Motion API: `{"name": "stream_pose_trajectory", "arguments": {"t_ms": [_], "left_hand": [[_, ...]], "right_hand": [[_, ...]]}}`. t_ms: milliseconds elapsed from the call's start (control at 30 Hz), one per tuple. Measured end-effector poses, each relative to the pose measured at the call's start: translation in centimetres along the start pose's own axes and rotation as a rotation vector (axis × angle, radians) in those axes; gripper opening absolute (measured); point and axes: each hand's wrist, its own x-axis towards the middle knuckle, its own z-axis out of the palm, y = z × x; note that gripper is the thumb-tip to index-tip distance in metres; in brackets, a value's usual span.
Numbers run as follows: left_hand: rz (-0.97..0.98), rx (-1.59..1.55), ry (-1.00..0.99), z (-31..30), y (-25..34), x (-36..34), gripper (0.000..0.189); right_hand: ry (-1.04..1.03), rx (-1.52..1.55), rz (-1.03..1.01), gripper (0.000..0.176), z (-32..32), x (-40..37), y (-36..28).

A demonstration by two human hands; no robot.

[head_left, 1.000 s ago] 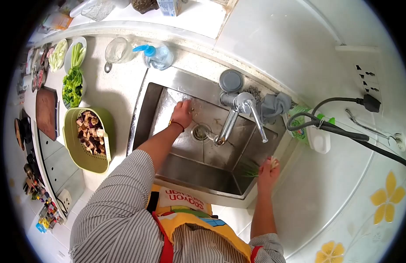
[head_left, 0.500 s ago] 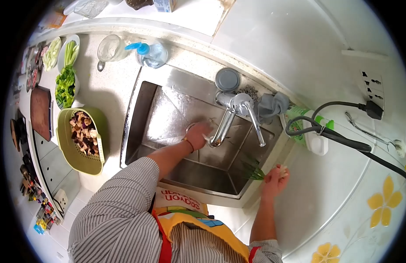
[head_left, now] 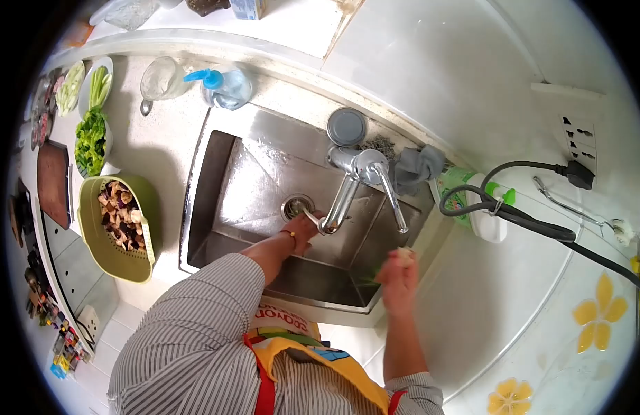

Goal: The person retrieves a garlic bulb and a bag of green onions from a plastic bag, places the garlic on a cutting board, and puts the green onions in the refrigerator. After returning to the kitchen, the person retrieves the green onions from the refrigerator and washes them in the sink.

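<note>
My left hand (head_left: 300, 235) is low in the steel sink (head_left: 264, 169), under the faucet (head_left: 344, 200) and beside the drain (head_left: 295, 206). Its fingers look stretched out, and the faucet spout partly covers their tips. Pale scraps and some whitish streaks, perhaps water, show near the fingertips. Over the sink's right front rim, my right hand (head_left: 400, 278) is closed around a bunch of scallions. The pale root ends (head_left: 405, 256) stick up above the fist, and the green leaves (head_left: 368, 279) point left over the basin, blurred.
Left of the sink stands a green colander (head_left: 152, 228) of chopped brown pieces, with plates of cut greens (head_left: 91, 142) behind. A blue pump bottle (head_left: 230, 88), glass bowl (head_left: 161, 79), grey-lidded jar (head_left: 347, 127) and grey cloth (head_left: 418, 168) line the back. A thick cable (head_left: 534, 218) hangs right.
My right hand has moved left and slightly up with the scallions, nearer the basin. My left hand has shifted left and toward me, uncovering the drain. The whole view has shifted slightly.
</note>
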Motion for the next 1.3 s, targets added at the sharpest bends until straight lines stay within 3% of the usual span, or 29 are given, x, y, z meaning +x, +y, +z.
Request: {"name": "stream_pose_trajectory", "arguments": {"t_ms": [33,100,167,233,333,367,433,467,500,567,600,733,933,1033,1100,1133,1233,1300], "left_hand": [[-0.152,0.0,-0.196,-2.0,0.7,-0.4,0.08],[-0.231,0.067,-0.228,3.3,-1.3,-1.4,0.073],[-0.396,0.21,0.028,5.9,-3.9,-3.9,0.077],[-0.396,0.138,0.07,3.4,-3.3,-5.6,0.071],[-0.241,-0.208,0.556,0.5,-0.5,-5.6,0.052],[-0.242,-0.194,0.553,-0.4,0.1,-5.0,0.052],[-0.278,-1.651,0.651,-2.2,0.9,-3.2,0.037],[-0.267,-1.749,0.742,-5.1,2.0,-3.1,0.026],[-0.259,-1.737,0.743,-6.9,2.4,-3.5,0.026],[-0.285,-1.454,0.562,-9.1,3.1,-4.1,0.021],[-0.32,-1.482,0.465,-8.6,2.8,-4.1,0.019],[-0.238,-1.519,0.402,-9.3,3.1,-4.8,0.018],[-0.281,-1.443,0.501,-10.3,2.6,-5.4,0.017],[-0.318,-1.402,0.552,-10.0,2.9,-4.8,0.019],[-0.377,-1.358,0.78,-8.6,2.9,-3.8,0.021],[-0.379,-1.36,0.781,-8.0,2.5,-3.5,0.021],[-0.402,-1.298,0.662,-8.3,1.9,-3.7,0.019],[-0.37,-1.217,0.44,-9.5,1.8,-4.7,0.017]], "right_hand": [[-0.056,0.029,0.094,0.019,0.9,0.2,0.4],[-0.134,0.154,0.185,0.019,2.6,0.8,1.4],[-0.223,0.302,0.26,0.021,4.4,1.7,3.1],[-0.303,0.327,0.448,0.026,5.9,3.1,5.5],[-0.298,0.332,0.493,0.019,8.9,4.5,6.8],[-0.337,0.352,0.497,0.016,9.5,4.9,7.1],[-0.336,0.324,0.491,0.011,10.2,5.4,7.6],[-0.366,0.278,0.489,0.011,10.4,5.4,7.7],[-0.396,0.229,0.485,0.011,10.6,5.6,7.8],[-0.468,0.239,0.443,0.012,10.7,6.0,8.1],[-0.539,0.244,0.412,0.014,10.6,6.1,8.1],[-0.508,0.305,0.455,0.013,10.5,6.1,6.9],[-0.501,0.216,0.427,0.02,11.4,6.0,6.6],[-0.495,0.109,0.289,0.024,11.6,5.9,6.2],[-0.366,0.071,0.252,0.035,11.6,6.1,5.9],[-0.367,0.07,0.254,0.035,11.5,6.1,5.7],[-0.448,0.094,0.325,0.048,10.8,6.6,6.2],[-0.572,0.122,0.307,0.051,10.8,6.8,6.7]]}}
